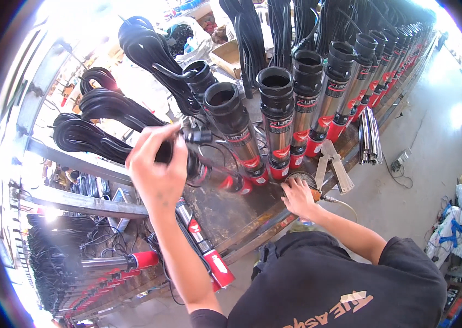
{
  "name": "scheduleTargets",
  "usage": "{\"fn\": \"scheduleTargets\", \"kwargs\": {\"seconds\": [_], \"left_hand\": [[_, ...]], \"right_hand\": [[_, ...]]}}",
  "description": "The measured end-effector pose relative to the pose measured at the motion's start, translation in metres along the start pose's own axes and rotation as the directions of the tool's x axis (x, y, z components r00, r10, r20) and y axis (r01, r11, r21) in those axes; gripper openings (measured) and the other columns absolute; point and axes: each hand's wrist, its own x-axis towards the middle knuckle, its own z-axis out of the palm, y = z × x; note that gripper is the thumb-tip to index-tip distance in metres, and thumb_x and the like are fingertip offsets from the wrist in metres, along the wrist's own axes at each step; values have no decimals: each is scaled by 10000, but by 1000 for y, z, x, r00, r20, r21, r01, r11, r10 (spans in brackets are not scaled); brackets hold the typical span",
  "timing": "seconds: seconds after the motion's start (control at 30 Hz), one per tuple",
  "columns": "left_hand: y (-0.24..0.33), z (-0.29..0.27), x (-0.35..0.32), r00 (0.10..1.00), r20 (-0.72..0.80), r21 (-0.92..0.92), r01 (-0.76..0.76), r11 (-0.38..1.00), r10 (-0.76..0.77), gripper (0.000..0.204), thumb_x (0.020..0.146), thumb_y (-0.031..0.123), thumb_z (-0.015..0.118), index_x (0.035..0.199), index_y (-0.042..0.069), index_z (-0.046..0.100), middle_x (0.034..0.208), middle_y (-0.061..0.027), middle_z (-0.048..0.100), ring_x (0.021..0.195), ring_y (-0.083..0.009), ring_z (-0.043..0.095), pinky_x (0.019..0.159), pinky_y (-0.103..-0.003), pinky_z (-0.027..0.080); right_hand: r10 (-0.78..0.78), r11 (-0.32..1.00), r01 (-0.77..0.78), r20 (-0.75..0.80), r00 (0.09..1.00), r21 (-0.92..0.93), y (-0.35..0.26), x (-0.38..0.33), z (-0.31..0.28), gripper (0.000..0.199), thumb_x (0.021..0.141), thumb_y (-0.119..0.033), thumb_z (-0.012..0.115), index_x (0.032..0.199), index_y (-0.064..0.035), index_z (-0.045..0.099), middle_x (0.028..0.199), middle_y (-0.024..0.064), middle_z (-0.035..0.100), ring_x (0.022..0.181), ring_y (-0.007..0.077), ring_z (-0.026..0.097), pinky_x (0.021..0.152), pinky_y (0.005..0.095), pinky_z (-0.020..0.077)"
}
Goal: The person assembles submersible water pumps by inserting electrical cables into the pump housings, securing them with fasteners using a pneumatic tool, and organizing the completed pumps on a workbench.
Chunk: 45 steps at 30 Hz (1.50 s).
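Mostly upright steel pumps (277,123) w/ red-black labels, left hand (157,164) gripping black cable (100,139)

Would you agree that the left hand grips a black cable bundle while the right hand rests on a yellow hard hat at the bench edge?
Not quite. The head view shows the left hand gripping the black cable bundle, but the right hand rests on a round metal tool with a ribbed rim at the bench edge, not on a yellow hard hat.
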Motion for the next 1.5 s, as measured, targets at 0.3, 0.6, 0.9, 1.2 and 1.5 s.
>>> {"fn": "scheduleTargets", "kwargs": {"seconds": [0.3,0.6,0.9,1.2,1.5], "left_hand": [[-25,-71,-166,855,-447,-576,-49,816,-264,202,760,-5,563,956,-56,564,851,-157,556,740,-256,593,707,-420,562],[69,-107,-194,967,-226,-584,-36,811,-120,201,611,-3,729,800,-28,666,757,-133,680,634,-263,700,631,-378,603],[46,-177,-248,980,-183,-746,-193,637,82,299,599,-1,728,894,-44,704,780,-148,664,673,-294,698,653,-403,598],[21,-179,-274,932,-362,-735,-277,619,-12,249,564,64,757,776,-53,700,669,-154,657,588,-288,684,584,-383,587],[13,-175,-248,963,-217,-844,-267,466,159,201,595,48,733,779,-29,713,687,-130,659,604,-272,683,626,-371,588]], "right_hand": [[-141,735,343,-363,921,585,-130,44,-75,71,844,-77,720,870,-40,665,917,94,639,868,324,637,764,411,518],[-312,755,568,-583,750,326,-301,206,-102,798,863,-316,747,1417,95,347,1293,309,508,1201,450,524,1042,485,408],[-33,527,521,-596,802,672,-394,256,-135,648,677,-174,782,1214,46,494,842,210,694,768,384,708,711,425,553],[-655,425,396,-25,755,814,-328,220,-219,631,651,-12,777,1252,19,587,976,60,657,893,141,641,838,303,524],[-358,933,245,612,705,263,-231,254,-10,523,590,-104,770,1094,-7,666,954,174,700,935,306,668,833,416,513]]}}
